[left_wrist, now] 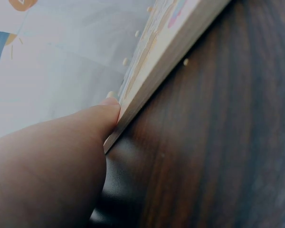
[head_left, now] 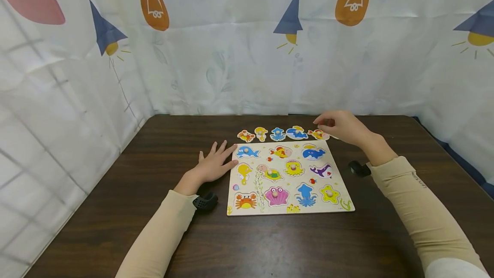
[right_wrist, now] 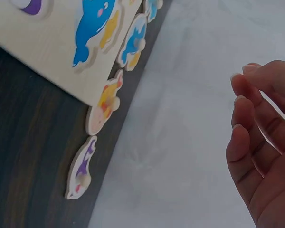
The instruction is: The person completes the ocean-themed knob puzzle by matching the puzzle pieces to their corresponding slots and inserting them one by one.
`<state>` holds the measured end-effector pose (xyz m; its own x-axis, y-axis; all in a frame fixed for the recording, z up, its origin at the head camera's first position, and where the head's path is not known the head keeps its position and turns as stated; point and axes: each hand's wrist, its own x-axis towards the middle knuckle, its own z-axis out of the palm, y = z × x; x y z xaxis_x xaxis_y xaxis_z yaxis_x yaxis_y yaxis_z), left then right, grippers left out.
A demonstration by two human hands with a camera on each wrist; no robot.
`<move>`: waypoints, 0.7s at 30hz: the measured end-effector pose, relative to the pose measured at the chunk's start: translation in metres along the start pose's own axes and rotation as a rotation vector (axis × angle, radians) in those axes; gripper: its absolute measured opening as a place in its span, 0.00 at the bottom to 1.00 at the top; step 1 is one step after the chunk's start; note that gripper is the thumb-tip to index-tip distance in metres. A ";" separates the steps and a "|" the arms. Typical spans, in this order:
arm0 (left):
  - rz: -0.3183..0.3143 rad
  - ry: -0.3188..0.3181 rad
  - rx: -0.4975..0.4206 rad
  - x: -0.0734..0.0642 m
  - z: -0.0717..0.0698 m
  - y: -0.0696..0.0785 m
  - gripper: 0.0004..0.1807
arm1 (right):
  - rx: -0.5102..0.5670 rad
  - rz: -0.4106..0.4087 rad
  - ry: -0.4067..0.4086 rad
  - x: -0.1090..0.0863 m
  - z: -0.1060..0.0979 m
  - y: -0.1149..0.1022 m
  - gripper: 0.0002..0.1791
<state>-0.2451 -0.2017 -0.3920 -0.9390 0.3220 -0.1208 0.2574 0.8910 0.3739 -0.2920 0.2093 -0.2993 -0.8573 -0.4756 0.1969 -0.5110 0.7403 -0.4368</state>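
A wooden sea-animal puzzle board (head_left: 254, 185) lies flat on the table. My left hand (head_left: 211, 165) rests palm down with spread fingers, its fingertips at the board's upper left edge; in the left wrist view the thumb (left_wrist: 102, 116) touches that edge. Over the right end of a row of knobbed pieces hangs my right hand (head_left: 345, 127), fingers loosely bent, nothing between them. Nearest to it are the fish piece (head_left: 318, 134) and a purple-and-white whale piece (right_wrist: 80, 171), the latter mostly hidden by the hand in the head view.
The row continues leftward with a blue whale piece (head_left: 296, 133), a squid piece (head_left: 278, 134), a seahorse piece (head_left: 260, 133) and a crab piece (head_left: 245, 135). Knobs stand on the board's dolphin, turtle, octopus, shell and starfish. A patterned curtain (head_left: 247, 67) hangs behind the dark table (head_left: 278, 243).
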 end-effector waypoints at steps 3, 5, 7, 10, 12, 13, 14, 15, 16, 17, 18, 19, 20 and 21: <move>0.002 0.002 0.001 0.000 0.000 0.000 0.39 | 0.005 0.032 0.006 0.001 -0.001 0.009 0.14; 0.004 0.005 0.003 0.000 -0.001 0.000 0.39 | 0.012 0.062 0.011 0.002 -0.003 0.015 0.15; 0.007 0.007 0.004 0.000 -0.001 0.001 0.39 | 0.027 0.091 0.013 0.002 -0.005 0.023 0.16; 0.006 0.009 0.001 0.001 -0.001 0.001 0.39 | 0.044 0.121 0.014 0.002 -0.005 0.034 0.16; 0.005 0.008 0.000 0.001 -0.002 0.001 0.39 | 0.057 0.139 0.011 0.002 -0.004 0.042 0.16; 0.004 0.008 0.000 0.001 -0.002 0.001 0.39 | 0.061 0.150 0.007 0.002 -0.003 0.045 0.16; 0.002 0.008 0.001 0.001 -0.002 0.001 0.39 | 0.057 0.163 0.004 0.001 -0.002 0.048 0.16; 0.002 0.006 0.002 0.001 -0.002 0.001 0.39 | 0.059 0.177 0.000 0.001 0.000 0.051 0.16; 0.003 0.005 0.003 0.000 -0.002 0.002 0.39 | 0.060 0.193 -0.006 0.001 0.001 0.054 0.16; 0.003 0.004 0.003 0.000 -0.002 0.002 0.39 | 0.060 0.207 -0.012 0.000 0.002 0.057 0.16; 0.004 0.003 0.003 0.000 -0.002 0.002 0.39 | 0.059 0.220 -0.017 0.000 0.003 0.060 0.16; 0.003 0.003 0.002 0.000 -0.002 0.002 0.39 | 0.056 0.231 -0.023 0.000 0.004 0.062 0.16; 0.002 0.004 0.002 0.000 -0.002 0.002 0.39 | 0.053 0.239 -0.029 0.001 0.005 0.065 0.16; 0.000 0.004 0.000 0.000 -0.001 0.001 0.39 | 0.053 0.247 -0.033 0.001 0.006 0.068 0.16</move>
<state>-0.2447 -0.2010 -0.3902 -0.9400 0.3207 -0.1168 0.2575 0.8911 0.3738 -0.3273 0.2557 -0.3340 -0.9528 -0.2994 0.0504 -0.2818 0.8103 -0.5138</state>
